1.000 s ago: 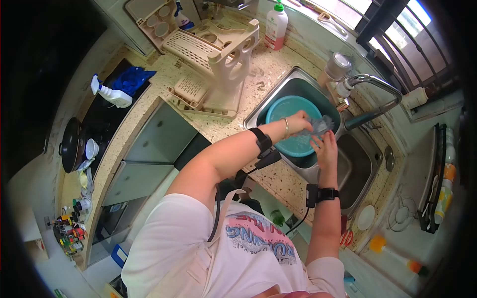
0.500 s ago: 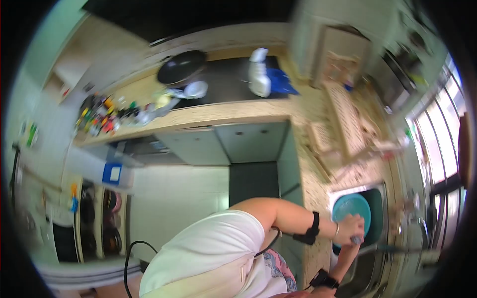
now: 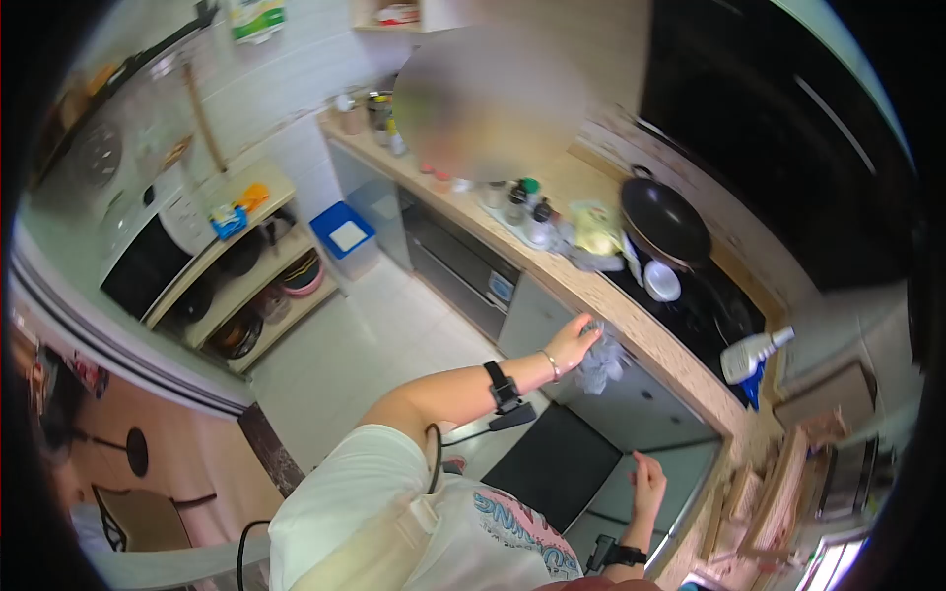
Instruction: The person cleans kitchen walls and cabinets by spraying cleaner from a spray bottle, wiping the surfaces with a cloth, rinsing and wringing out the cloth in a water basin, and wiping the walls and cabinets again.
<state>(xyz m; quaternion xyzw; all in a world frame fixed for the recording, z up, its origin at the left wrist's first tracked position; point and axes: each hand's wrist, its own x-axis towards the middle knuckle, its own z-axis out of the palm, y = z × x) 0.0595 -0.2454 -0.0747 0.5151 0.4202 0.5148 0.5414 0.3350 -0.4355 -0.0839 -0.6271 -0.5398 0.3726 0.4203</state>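
Note:
My left hand (image 3: 574, 345) is closed on a crumpled grey cloth (image 3: 603, 364), which hangs down in front of the counter edge (image 3: 631, 315). Lower right, my right hand (image 3: 646, 483) is held in the air in front of the cabinets, empty, its fingers loosely apart. Beyond the cloth, on the black stovetop (image 3: 724, 330), are a white bowl (image 3: 661, 282) and a black frying pan (image 3: 666, 219). A white spray bottle (image 3: 751, 357) stands at the stove's right end, beside something blue (image 3: 753, 386).
A plastic bag with yellowish contents (image 3: 596, 234) and several seasoning bottles (image 3: 527, 209) line the counter. A blue-lidded bin (image 3: 342, 230) stands on the floor near a shelf rack (image 3: 261, 295) of pots. Wooden racks (image 3: 778, 492) are at the right. Part of the counter is blurred out.
The view has swung left, away from the sink. Both hands have left the teal basin and separated; my left hand has carried the grey cloth to the stove-side counter edge.

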